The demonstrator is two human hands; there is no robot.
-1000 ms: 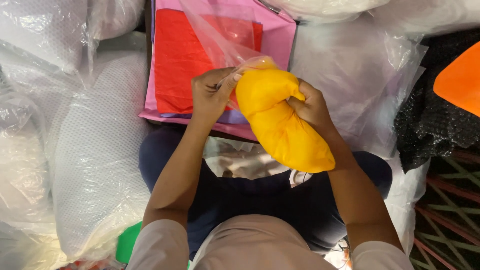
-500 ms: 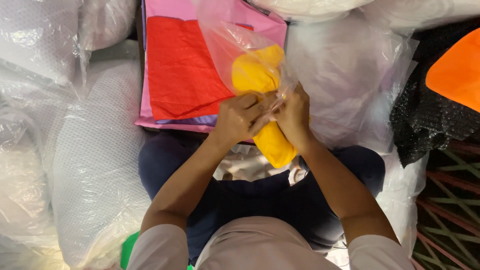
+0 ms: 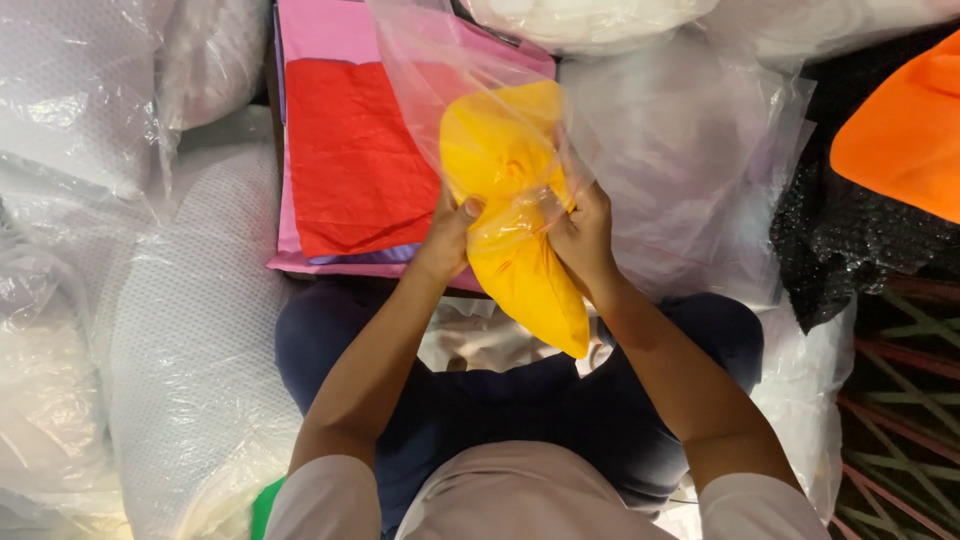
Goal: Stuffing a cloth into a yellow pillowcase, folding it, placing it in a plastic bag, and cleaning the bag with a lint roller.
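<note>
Yellow folded cloth [image 3: 525, 270], upper half inside a clear plastic bag [image 3: 440, 70], lower end hanging out above my lap. My left hand [image 3: 448, 238] grips bag and cloth at the left edge; my right hand [image 3: 582, 235] clenches both at the right. Behind: red sheet [image 3: 350, 150] on pink sheets [image 3: 320, 30]. Beside me: white bagged bundles [image 3: 150, 300], orange cloth [image 3: 900, 130].
</note>
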